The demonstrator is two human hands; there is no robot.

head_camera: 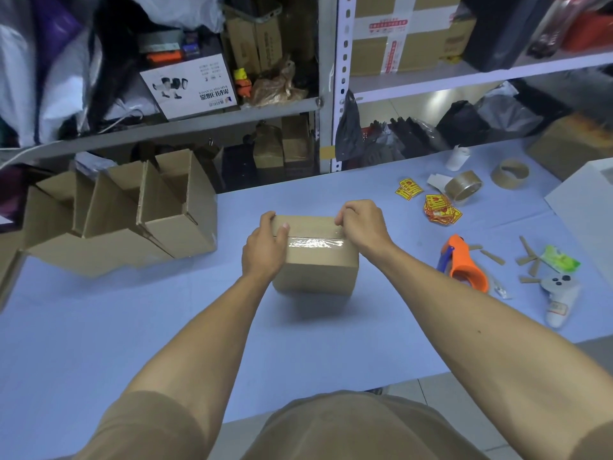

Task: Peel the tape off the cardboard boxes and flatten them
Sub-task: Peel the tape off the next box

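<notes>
A small closed cardboard box [318,270] stands in the middle of the blue table [132,327]. A strip of clear tape [315,243] runs across its top seam. My left hand [265,247] grips the box's left end, fingers curled over the far top edge and thumb on the top. My right hand [360,224] is at the box's right top corner, its curled fingers pinching at the tape's end there. Whether the tape has lifted I cannot tell.
Several open, untaped cardboard boxes [132,214] lie on the left. At the right are an orange tape dispenser [464,263], tape rolls [462,189], yellow-red stickers [438,207], cardboard strips, a white controller [560,293] and a white box [587,200]. Cluttered metal shelves stand behind.
</notes>
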